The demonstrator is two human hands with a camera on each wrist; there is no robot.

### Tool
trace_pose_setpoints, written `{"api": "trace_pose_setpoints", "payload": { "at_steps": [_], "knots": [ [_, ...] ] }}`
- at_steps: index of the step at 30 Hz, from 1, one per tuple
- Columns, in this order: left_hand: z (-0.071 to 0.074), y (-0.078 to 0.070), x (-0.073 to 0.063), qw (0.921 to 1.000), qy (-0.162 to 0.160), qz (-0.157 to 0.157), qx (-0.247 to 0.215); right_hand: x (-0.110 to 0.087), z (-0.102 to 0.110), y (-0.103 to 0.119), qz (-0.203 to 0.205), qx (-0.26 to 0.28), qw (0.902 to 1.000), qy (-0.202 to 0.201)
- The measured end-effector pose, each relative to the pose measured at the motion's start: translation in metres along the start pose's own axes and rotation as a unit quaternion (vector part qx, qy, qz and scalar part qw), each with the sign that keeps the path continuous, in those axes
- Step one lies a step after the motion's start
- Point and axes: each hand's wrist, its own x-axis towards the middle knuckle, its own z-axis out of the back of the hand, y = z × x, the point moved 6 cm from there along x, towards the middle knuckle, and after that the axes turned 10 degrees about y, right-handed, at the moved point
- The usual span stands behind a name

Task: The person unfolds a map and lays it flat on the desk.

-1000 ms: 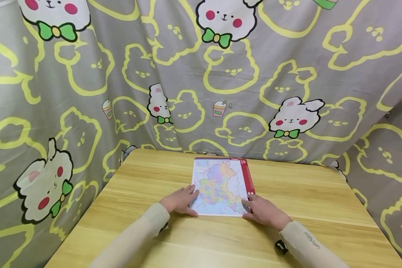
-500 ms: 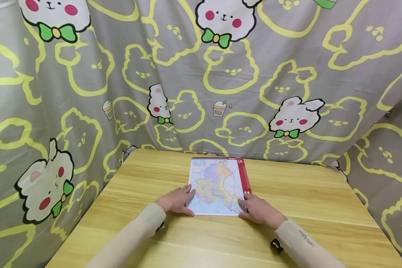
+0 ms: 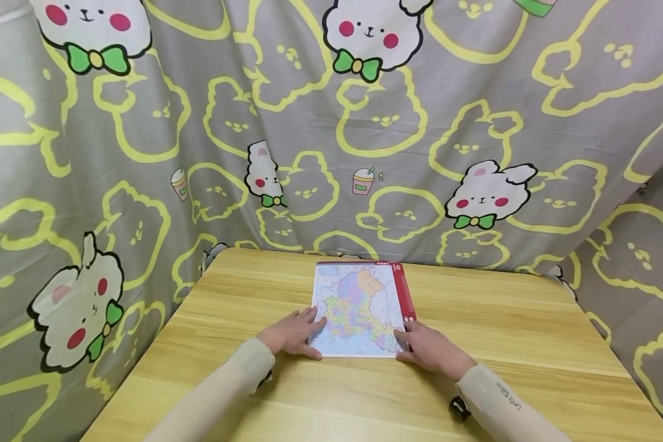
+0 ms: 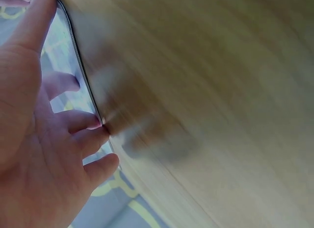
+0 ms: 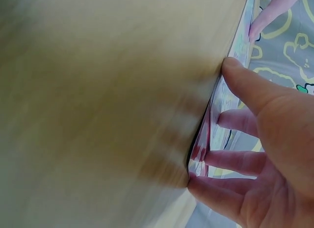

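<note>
A flat map sheet or board (image 3: 356, 310) lies on the table, printed in pastel colours with a red strip along its right and far edges. My left hand (image 3: 291, 333) rests at its near left corner, thumb at the near edge and fingers spread along the side. At the near right corner, my right hand (image 3: 432, 347) touches the red strip and the map's edge. In the left wrist view the left hand's fingertips (image 4: 104, 135) meet the board's rim. The right wrist view shows the right thumb (image 5: 233, 66) on the near edge and the other fingers against the red side.
The wood-grain table (image 3: 508, 331) extends around the map on all sides. A grey curtain (image 3: 309, 104) with rabbit prints hangs behind the table and along both sides. A small black object (image 3: 460, 407) sits beneath the right sleeve (image 3: 503, 399).
The map and both hands have slid slightly to the left since a second ago. Over the last half second they have barely moved, while the view has shifted a little.
</note>
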Motion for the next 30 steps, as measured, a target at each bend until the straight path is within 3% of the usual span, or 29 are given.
{"api": "trace_pose_setpoints", "payload": {
  "at_steps": [5, 13, 30],
  "knots": [
    [0.0, -0.003, -0.001, 0.9996, -0.012, 0.005, 0.026, -0.003, 0.004, 0.0, 0.019, 0.001, 0.9997, -0.014],
    [-0.005, -0.011, 0.0, 0.9957, -0.026, 0.014, 0.088, -0.002, 0.003, -0.009, 0.016, 0.007, 0.9998, 0.0],
    [-0.011, -0.021, -0.001, 0.9942, -0.036, -0.005, 0.101, -0.004, -0.002, -0.019, 0.009, 0.009, 0.9998, 0.016]
  ]
}}
